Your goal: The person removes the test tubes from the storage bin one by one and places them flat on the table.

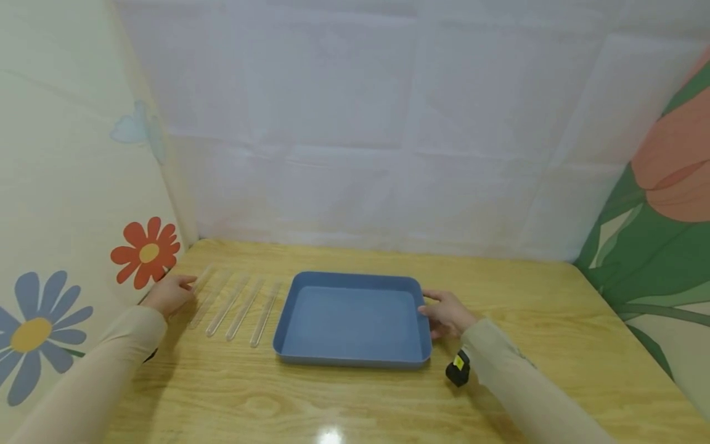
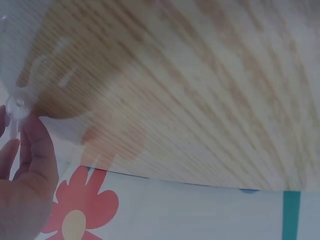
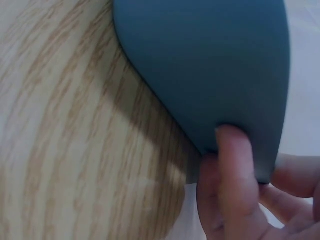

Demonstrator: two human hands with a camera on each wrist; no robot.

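Observation:
A row of several clear test tubes point(image 1: 241, 311) lies slanted on the table, left of a shallow blue tray point(image 1: 349, 320). At the far left of that row, my left hand point(image 1: 171, 295) pinches the outermost tube near its far end. The left wrist view shows the tube's round clear end point(image 2: 20, 104) between the thumb and fingers of the left hand point(image 2: 32, 170). My right hand point(image 1: 448, 311) grips the tray's right side. In the right wrist view, fingers press the tray's outer wall point(image 3: 210, 65), and the thumb lies at the rim.
The wood-grain table point(image 1: 355, 407) meets a white cloth backdrop point(image 1: 360, 135) behind the tray. Flower-printed panels stand at the left point(image 1: 83, 203) and right point(image 1: 665, 216). A small black device point(image 1: 458, 369) is on the right wrist.

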